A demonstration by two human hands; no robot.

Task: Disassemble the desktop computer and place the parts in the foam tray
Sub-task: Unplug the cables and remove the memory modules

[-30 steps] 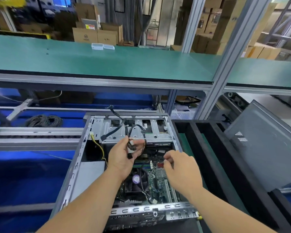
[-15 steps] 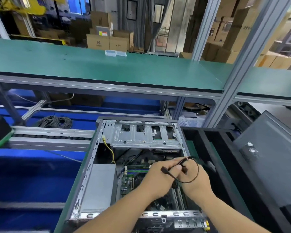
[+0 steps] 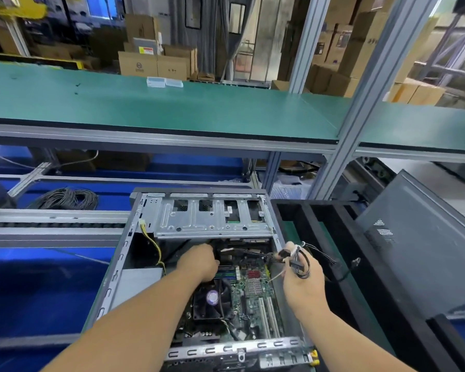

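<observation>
while the desktop computer [image 3: 199,277] lies open on its side at the near edge of the bench, the left hand [image 3: 199,261] is reached down inside the case, just below the silver drive cage [image 3: 212,218]; its fingertips are hidden near the motherboard's top edge, so whether anything is gripped cannot be told. the right hand [image 3: 302,277] is raised over the right wall of the case, fingers curled round a bundle of black cables [image 3: 300,264], with loose ends trailing right over the foam tray [image 3: 333,237]. one cable end with a small connector [image 3: 356,262] is seen hanging above the tray's black dividers. the foam tray sits just right of the case, touching or nearly touching it. a grey side panel [image 3: 419,245] is leaned over the tray's far right side. inside the case the cpu fan [image 3: 212,298], green motherboard [image 3: 253,299] and yellow wires [image 3: 153,245] at the left wall are visible. a coil of black cable [image 3: 65,198] lies on the blue surface at left, well apart from the case.
</observation>
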